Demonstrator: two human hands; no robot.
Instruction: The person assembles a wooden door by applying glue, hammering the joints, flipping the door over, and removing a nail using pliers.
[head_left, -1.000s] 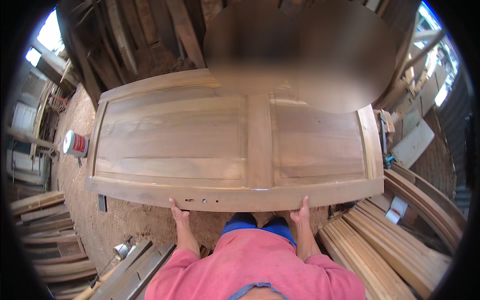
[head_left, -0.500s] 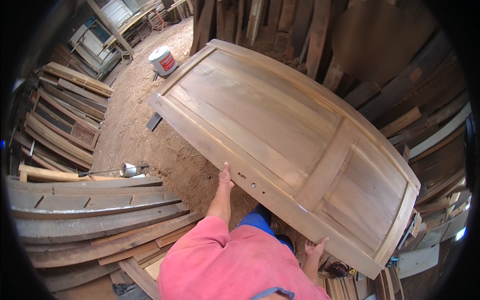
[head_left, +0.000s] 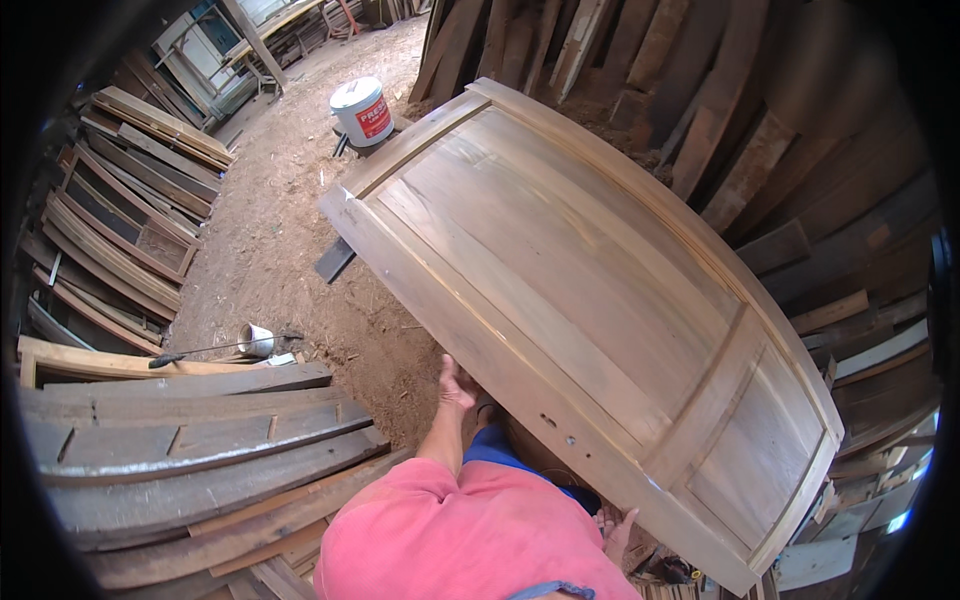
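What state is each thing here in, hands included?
Wooden door: panelled face up, holes near one edge.
Left hand: thumb raised, at the door's edge; grip unclear.
Right hand: open, beside the same edge.
Large white bucket: upright, lid on.
Small white container: seemingly tipped over.
Back planks: leaning.
Boards at lower left: stacked.

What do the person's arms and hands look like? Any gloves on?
No gloves: the left hand and right hand are bare. The left forearm is bare too, below a loose, short pink sleeve.

Left forearm [head_left: 442, 437] stretched forward, left hand [head_left: 458, 387] thumb-up; right hand [head_left: 617, 527] nearer, thumb [head_left: 630, 517] spread
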